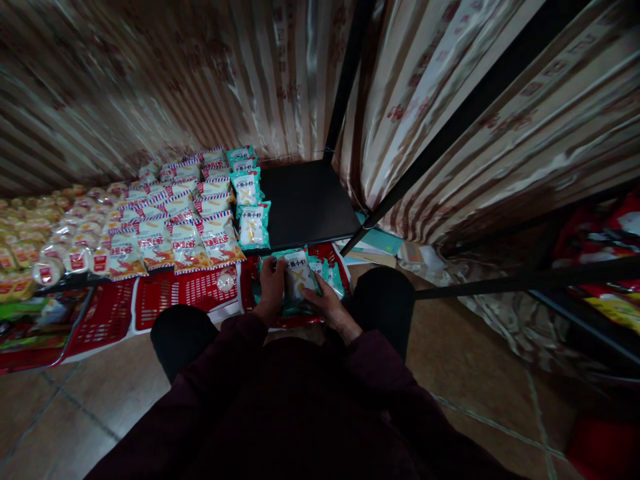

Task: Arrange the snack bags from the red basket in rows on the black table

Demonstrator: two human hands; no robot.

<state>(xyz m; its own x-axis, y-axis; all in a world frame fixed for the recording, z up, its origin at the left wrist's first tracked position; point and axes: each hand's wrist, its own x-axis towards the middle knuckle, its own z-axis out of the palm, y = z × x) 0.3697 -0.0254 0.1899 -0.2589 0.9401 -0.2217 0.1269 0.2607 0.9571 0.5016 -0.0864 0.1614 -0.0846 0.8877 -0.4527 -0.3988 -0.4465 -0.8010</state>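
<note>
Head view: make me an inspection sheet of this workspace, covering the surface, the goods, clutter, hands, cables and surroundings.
Surface: black shelf, with rows of packaged snacks over its left and middle parts.
Goods: a column of teal packets beside striped-edge packets; round wrapped packs farther left. More teal packets lie under the hands in a red basket.
Clutter: flat teal and pale pieces near the shelf's right end.
Hands: left hand and right hand hold one teal-and-white packet between them.
Cables: nothing clearly seen; the view is dim.
Surroundings: striped curtain behind, tiled floor below, more packages at far right.
</note>
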